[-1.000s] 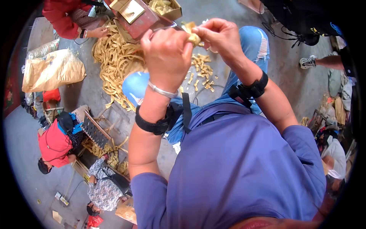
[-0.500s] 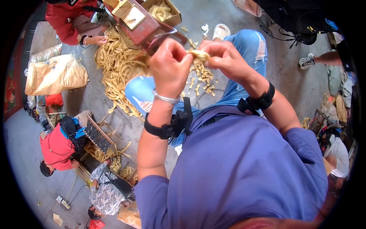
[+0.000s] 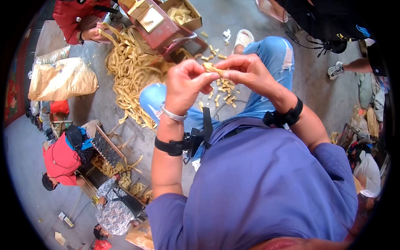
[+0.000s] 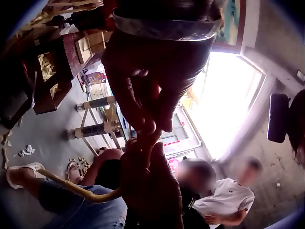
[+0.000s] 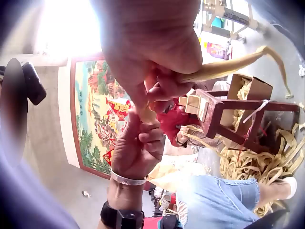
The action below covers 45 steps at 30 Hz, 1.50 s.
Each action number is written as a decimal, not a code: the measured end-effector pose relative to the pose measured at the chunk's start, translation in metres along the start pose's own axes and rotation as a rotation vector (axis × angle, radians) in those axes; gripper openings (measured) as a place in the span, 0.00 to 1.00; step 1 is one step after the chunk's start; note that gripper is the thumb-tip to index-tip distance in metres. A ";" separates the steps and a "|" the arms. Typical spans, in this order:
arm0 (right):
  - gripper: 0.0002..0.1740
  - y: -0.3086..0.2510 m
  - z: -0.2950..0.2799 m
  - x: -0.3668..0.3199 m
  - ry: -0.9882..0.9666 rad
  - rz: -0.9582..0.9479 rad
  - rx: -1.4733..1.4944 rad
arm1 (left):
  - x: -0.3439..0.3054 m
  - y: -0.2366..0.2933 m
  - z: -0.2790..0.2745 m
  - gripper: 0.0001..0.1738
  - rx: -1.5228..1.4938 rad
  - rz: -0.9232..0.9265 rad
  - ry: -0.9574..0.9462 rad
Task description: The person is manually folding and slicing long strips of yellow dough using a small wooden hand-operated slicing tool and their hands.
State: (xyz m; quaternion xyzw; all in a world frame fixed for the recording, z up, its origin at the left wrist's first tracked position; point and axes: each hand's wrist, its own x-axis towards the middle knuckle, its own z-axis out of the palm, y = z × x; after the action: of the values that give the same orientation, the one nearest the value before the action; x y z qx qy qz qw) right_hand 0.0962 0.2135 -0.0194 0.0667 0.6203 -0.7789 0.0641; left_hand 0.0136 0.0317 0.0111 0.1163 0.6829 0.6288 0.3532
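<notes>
A tan, flat, pliable strip (image 3: 210,66) is bunched between my hands above my knees. My left hand (image 3: 187,85) pinches one side of it between thumb and fingers, a silver bangle on the wrist. From the right, my right hand (image 3: 250,74) pinches it too, fingertips close against the left ones. In the right wrist view a long tail of the strip (image 5: 224,68) sticks out of the right hand and bends down at its end. Fingers hide most of the part between the hands. Short knotted pieces (image 3: 225,87) lie on the floor below.
A heap of long tan strips (image 3: 131,75) lies left of my knees. Beside it stands a red stool (image 3: 158,31) with a small wooden block on top, and a cardboard box (image 3: 183,14) of tan pieces. A person in red (image 3: 77,21) handles strips at the heap.
Both hands have come down, closer to my body, and now meet fingertip to fingertip at the strip. The person in red has lifted strips from the heap.
</notes>
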 end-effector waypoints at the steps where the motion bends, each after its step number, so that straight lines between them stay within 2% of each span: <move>1: 0.11 0.001 -0.002 0.001 -0.018 -0.030 -0.052 | -0.002 0.000 -0.004 0.08 -0.066 -0.004 -0.012; 3: 0.09 0.004 -0.011 0.002 -0.056 -0.091 -0.160 | -0.005 0.000 -0.012 0.08 -0.199 -0.009 -0.036; 4: 0.08 -0.005 -0.012 0.000 0.014 -0.061 -0.109 | -0.006 -0.003 -0.020 0.08 -0.214 0.034 -0.021; 5: 0.07 -0.005 -0.018 0.002 0.009 -0.141 -0.150 | -0.007 -0.006 -0.025 0.08 -0.245 0.041 -0.022; 13: 0.08 -0.005 -0.013 0.005 0.060 -0.209 -0.200 | -0.011 -0.025 -0.039 0.08 -0.399 0.087 0.016; 15: 0.09 -0.001 -0.009 0.006 0.054 -0.159 -0.121 | -0.008 -0.032 -0.048 0.07 -0.435 0.075 -0.011; 17: 0.10 -0.002 -0.009 0.012 0.053 -0.086 -0.108 | -0.002 -0.028 -0.053 0.06 -0.443 0.049 0.072; 18: 0.10 -0.004 -0.011 0.018 0.056 -0.037 -0.130 | 0.001 -0.026 -0.057 0.08 -0.447 0.036 0.113; 19: 0.11 -0.006 -0.011 0.023 0.060 0.009 -0.151 | 0.005 -0.020 -0.063 0.23 -0.346 0.061 0.055; 21: 0.11 -0.011 -0.007 0.030 0.025 0.101 -0.095 | 0.003 -0.004 -0.054 0.32 -0.234 0.239 -0.029; 23: 0.11 -0.009 -0.004 0.036 -0.036 0.202 0.007 | 0.007 -0.006 -0.051 0.35 -0.251 0.201 -0.090; 24: 0.11 -0.008 -0.003 0.040 -0.099 0.269 0.108 | 0.012 -0.012 -0.053 0.29 -0.249 0.232 -0.108; 25: 0.11 -0.009 0.001 0.042 -0.091 0.238 0.088 | 0.015 -0.016 -0.053 0.23 -0.384 0.106 -0.076; 27: 0.12 -0.013 0.018 0.041 -0.070 0.175 0.049 | 0.018 -0.020 -0.047 0.17 -0.328 0.091 0.056; 30: 0.11 -0.003 0.023 0.041 -0.070 0.099 -0.060 | 0.019 -0.018 -0.042 0.16 -0.120 0.194 0.325; 31: 0.11 0.001 0.024 0.040 -0.069 0.054 -0.074 | 0.019 -0.020 -0.043 0.17 -0.119 0.187 0.354; 33: 0.11 0.007 0.023 0.038 -0.077 0.109 -0.063 | 0.021 -0.027 -0.047 0.18 -0.116 0.182 0.415; 34: 0.11 0.007 0.022 0.040 -0.080 0.128 -0.061 | 0.024 -0.033 -0.055 0.20 -0.060 0.196 0.315; 37: 0.11 0.001 0.017 0.057 -0.104 0.062 -0.073 | 0.034 -0.024 -0.059 0.27 -0.550 0.011 0.118; 38: 0.12 0.001 0.012 0.065 -0.125 0.068 -0.116 | 0.039 -0.034 -0.071 0.36 -0.590 0.004 -0.085; 39: 0.13 -0.002 0.010 0.074 -0.141 0.018 -0.219 | 0.038 -0.032 -0.074 0.38 -0.638 -0.012 -0.214; 41: 0.14 -0.009 0.004 0.091 -0.171 -0.075 -0.422 | 0.043 -0.024 -0.081 0.35 -0.564 -0.009 -0.253; 45: 0.15 -0.034 0.006 0.118 -0.232 -0.134 -0.608 | 0.058 0.000 -0.089 0.22 -0.377 -0.107 -0.125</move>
State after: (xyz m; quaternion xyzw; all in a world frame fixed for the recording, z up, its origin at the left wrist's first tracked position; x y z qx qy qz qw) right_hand -0.0259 0.2134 -0.0073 -0.0855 0.8159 -0.5631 0.0998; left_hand -0.0845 -0.0025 -0.0124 0.0506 0.5351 0.7172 0.4435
